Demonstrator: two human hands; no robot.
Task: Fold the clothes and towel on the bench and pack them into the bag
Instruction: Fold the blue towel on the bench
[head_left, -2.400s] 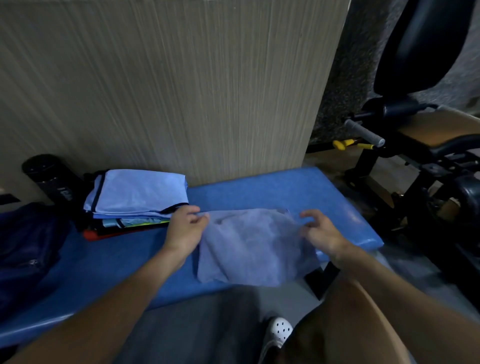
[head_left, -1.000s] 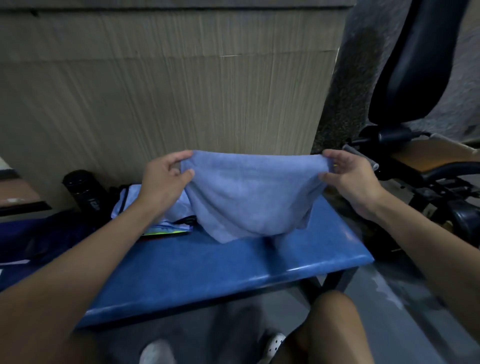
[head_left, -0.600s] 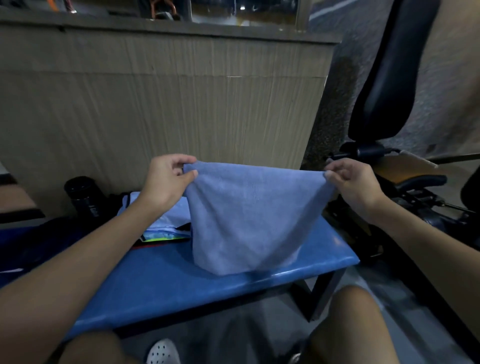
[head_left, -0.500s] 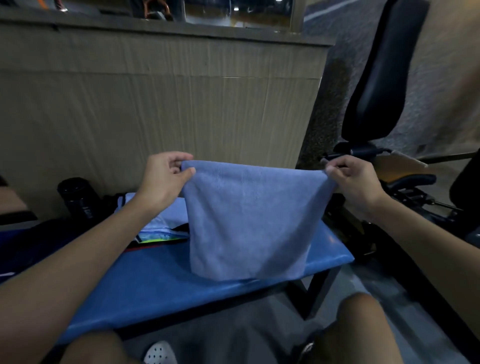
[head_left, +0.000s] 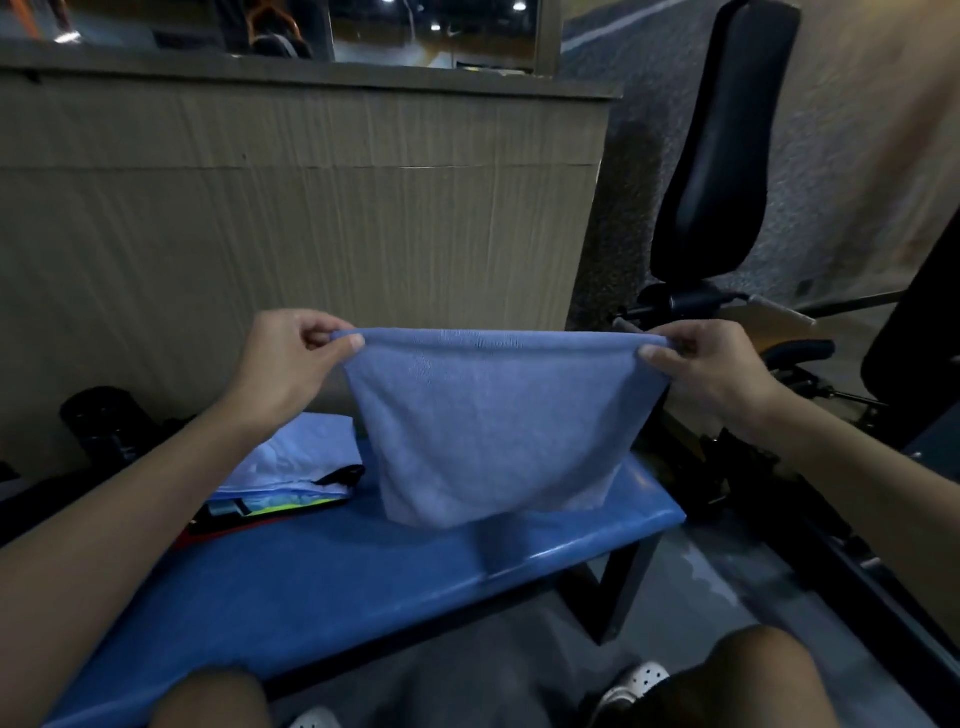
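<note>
The left hand (head_left: 291, 364) pinches one top corner of the blue towel (head_left: 498, 421) with thumb and fingers. The right hand (head_left: 711, 369) pinches the other top corner the same way. The towel is up in the air between them. Its top edge is pulled flat and runs side to side, from hand to hand. The rest hangs down over the blue bench (head_left: 363, 571). I cannot tell if the bottom touches it. Both hands are level, so neither is nearer. I think the next move brings the two corners together. The pile of folded clothes (head_left: 291, 467) sits to the left, closer to the left hand.
</note>
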